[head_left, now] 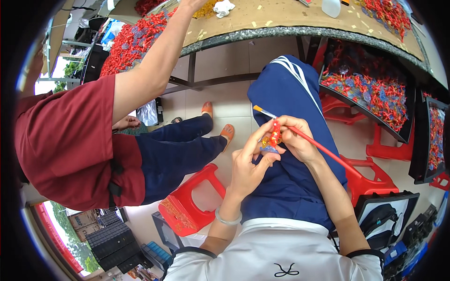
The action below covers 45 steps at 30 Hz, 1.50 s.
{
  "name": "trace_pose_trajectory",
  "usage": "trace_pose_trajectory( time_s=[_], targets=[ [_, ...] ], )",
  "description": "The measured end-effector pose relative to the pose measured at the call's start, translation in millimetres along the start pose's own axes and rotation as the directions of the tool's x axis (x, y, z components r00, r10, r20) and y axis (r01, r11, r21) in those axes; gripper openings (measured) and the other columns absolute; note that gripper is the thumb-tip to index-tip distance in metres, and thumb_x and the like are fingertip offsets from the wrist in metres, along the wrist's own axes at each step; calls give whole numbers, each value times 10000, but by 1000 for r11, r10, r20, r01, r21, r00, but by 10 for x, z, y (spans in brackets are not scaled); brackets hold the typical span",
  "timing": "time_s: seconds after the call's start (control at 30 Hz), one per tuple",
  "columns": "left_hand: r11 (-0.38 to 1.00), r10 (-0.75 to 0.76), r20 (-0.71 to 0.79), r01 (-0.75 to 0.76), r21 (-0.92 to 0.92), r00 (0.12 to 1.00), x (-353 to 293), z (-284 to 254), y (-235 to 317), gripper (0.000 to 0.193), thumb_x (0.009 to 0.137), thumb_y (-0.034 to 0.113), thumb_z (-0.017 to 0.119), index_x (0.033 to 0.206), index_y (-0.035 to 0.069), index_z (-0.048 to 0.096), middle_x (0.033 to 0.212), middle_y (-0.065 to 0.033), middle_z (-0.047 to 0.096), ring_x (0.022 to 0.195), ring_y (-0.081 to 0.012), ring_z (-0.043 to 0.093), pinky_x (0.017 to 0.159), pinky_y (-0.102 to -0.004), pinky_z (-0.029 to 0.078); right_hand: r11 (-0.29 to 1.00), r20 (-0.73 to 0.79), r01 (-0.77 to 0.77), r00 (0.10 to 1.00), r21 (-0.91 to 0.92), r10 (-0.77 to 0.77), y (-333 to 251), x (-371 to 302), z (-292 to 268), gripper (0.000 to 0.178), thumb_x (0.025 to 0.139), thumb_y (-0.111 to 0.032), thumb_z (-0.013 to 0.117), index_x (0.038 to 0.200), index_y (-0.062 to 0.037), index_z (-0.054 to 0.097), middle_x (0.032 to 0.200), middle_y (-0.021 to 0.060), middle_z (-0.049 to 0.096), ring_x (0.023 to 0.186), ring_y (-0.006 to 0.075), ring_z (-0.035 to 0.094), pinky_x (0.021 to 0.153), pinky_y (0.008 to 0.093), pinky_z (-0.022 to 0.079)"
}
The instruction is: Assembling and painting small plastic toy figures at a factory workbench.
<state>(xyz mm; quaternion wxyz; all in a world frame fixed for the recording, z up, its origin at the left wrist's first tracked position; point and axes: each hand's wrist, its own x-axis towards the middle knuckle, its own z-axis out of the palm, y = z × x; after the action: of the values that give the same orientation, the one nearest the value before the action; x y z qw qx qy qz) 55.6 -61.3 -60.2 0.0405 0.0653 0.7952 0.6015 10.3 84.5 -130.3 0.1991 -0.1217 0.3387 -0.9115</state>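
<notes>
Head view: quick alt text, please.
Left hand holds a small red, yellow and blue piece; right hand holds a paintbrush. At left, a co-worker in maroon reaches over a table bearing heaps of red and blue pieces.

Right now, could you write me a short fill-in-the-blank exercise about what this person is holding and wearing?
1. The person's right hand holds a slim, metal-collared paintbrush whose handle is coloured ____.
2. The left hand grips a small red-and-yellow plastic-looking figurine whose base is ____.
3. A pale, round bangle circles the person's ____ wrist.
4. The person's navy trousers bear stripes coloured ____.

Missing words: red; blue; left; white.
</notes>
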Motion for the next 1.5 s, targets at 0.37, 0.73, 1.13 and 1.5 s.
trace_pose_trajectory(
  time_s=[0.37,0.73,1.13,1.5],
  targets=[
    [966,168,-260,-106,237,951,-24,16,-130,567,749,166,770,1227,-4,516,903,-126,678,638,-142,638,622,-254,495,999,-26,0,1000,-46,-1,150,111,-21,307,804,-67,713,1055,19,559,986,103,626,899,146,604,784,270,490],
    [918,348,-415,-215,334,840,-496,-300,-47,372,833,110,658,1175,37,531,1130,-168,609,933,-312,641,750,-348,540,890,-16,91,994,-446,-109,-13,48,699,224,773,48,641,990,78,591,879,123,638,781,174,639,742,274,515],
    [692,715,-533,-349,632,452,-825,-815,484,362,817,8,647,1139,95,505,1251,-223,531,843,-245,660,703,-327,556,798,212,400,916,-451,-340,-91,243,1886,158,772,13,673,914,60,621,850,152,667,809,174,649,750,255,493],
    [654,722,-602,-50,755,341,-714,-990,691,236,789,-36,672,996,41,587,1060,-183,627,911,-282,648,753,-348,539,873,84,372,927,-315,-364,117,313,2190,177,817,41,647,991,65,628,939,143,668,846,161,653,720,240,511]
  ],
)
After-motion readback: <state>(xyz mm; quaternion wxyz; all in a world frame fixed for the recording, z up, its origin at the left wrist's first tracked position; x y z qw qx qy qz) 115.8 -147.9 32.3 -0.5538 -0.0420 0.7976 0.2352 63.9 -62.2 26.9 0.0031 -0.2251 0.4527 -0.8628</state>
